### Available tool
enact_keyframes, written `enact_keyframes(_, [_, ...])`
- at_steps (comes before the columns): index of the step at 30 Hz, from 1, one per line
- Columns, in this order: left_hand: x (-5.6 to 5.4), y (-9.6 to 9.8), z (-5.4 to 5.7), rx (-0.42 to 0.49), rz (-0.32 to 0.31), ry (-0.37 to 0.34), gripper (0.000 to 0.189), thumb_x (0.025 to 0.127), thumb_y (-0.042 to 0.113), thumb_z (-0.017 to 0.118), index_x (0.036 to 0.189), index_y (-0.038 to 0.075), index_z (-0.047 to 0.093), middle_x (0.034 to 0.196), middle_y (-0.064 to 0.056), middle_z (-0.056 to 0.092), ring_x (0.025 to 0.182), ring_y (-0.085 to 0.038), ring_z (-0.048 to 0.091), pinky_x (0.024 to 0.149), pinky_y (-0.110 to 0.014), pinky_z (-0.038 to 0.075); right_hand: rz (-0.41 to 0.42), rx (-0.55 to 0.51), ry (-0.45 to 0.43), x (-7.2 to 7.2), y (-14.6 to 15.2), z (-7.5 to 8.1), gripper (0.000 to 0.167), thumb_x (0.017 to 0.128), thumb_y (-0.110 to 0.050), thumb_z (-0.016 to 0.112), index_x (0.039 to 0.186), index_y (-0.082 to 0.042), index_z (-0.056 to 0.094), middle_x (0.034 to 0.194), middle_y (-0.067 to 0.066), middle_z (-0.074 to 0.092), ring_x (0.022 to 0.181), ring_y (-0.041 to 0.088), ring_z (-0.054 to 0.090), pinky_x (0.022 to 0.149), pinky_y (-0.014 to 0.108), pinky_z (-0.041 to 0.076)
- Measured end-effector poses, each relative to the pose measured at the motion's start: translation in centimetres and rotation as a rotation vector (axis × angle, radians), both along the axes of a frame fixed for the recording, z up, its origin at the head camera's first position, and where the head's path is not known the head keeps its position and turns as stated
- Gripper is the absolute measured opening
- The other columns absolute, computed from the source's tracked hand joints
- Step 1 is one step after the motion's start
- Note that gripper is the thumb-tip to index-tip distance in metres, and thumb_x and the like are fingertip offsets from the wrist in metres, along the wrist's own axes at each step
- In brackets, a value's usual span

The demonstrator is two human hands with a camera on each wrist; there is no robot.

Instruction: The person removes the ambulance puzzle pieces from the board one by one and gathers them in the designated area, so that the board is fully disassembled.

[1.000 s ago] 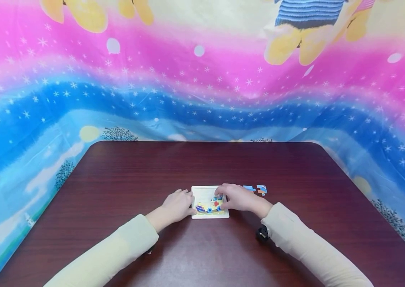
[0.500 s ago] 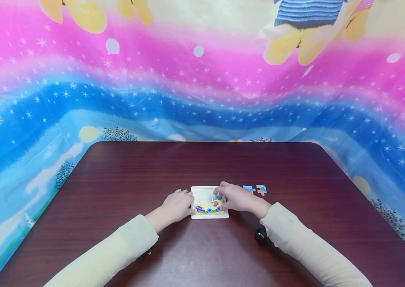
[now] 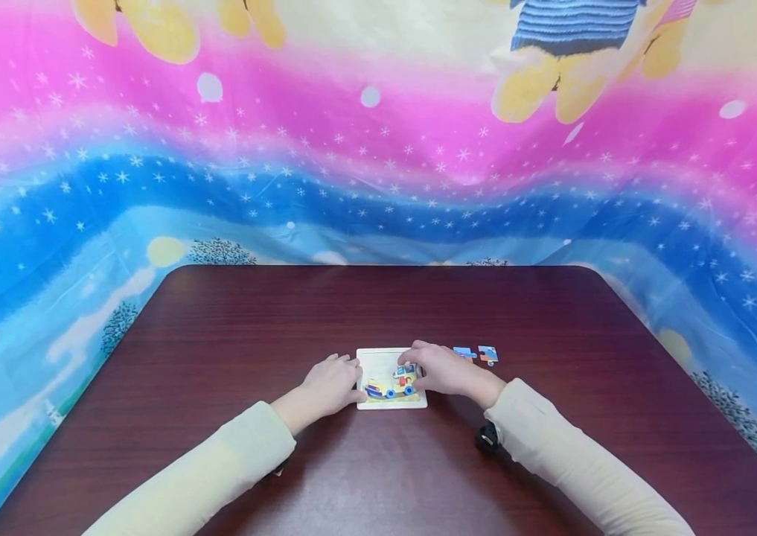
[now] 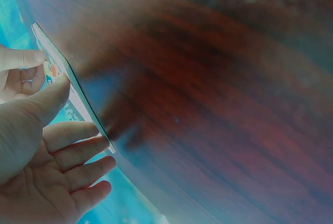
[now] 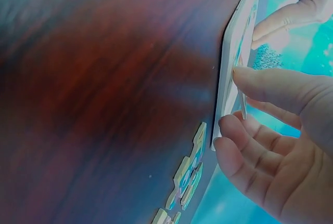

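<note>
A white-rimmed jigsaw tray (image 3: 378,406) lies on the table; pieces showing a yellow and blue vehicle fill its lower part. My left hand (image 3: 330,383) rests against the tray's left side. In the left wrist view its thumb (image 4: 54,96) touches the rim, with the other fingers extended along the edge. My right hand (image 3: 445,368) is over the tray's right side, pinching a jigsaw piece (image 5: 243,104) between thumb and fingers. That piece stands tilted above the tray in the right wrist view, and the fingers partly hide it.
Loose jigsaw pieces (image 3: 488,354) lie on the dark wooden table (image 3: 378,305) just beyond the right hand, partly covered by it. A printed cloth (image 3: 378,164) hangs behind the table and along its sides. A black device (image 3: 487,438) sits at the right wrist.
The right fingers and the piece they pinch have shifted slightly over the right part of the tray, and the piece's tilt has changed. The left hand and tray stay in place.
</note>
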State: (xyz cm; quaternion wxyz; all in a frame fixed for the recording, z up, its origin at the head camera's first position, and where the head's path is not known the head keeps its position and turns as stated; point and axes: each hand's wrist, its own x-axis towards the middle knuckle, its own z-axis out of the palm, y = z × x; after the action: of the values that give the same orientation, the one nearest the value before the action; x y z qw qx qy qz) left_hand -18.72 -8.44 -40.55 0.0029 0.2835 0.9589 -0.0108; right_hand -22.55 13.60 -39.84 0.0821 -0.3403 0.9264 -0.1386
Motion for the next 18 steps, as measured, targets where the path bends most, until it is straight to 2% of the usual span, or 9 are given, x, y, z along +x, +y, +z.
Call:
enact_keyframes(9, [0.0, 0.0, 0.0, 0.006, -0.006, 0.003, 0.036, 0.082, 0.04, 0.066, 0.093, 0.006, 0.067, 0.12, -0.009, 0.06, 0.117, -0.027, 0.05, 0.1, -0.039, 0.035, -0.001, -0.021, 0.026, -0.1, 0.2, 0.0, 0.036, 0.075, -0.009, 0.075, 0.109, -0.007, 0.064, 0.097, 0.001, 0.057, 0.075, 0.011, 0.051, 0.066, 0.027, 0.047])
enact_keyframes(18, [0.0, -0.1, 0.0, 0.013, -0.011, 0.002, 0.034, 0.082, 0.04, 0.066, 0.09, 0.007, 0.066, 0.119, -0.01, 0.06, 0.116, -0.028, 0.05, 0.1, -0.04, 0.036, -0.053, -0.07, 0.029, 0.0, 1.6, 0.6, 0.033, 0.077, -0.011, 0.074, 0.109, -0.01, 0.064, 0.1, 0.001, 0.055, 0.059, 0.008, 0.048, 0.053, 0.023, 0.044])
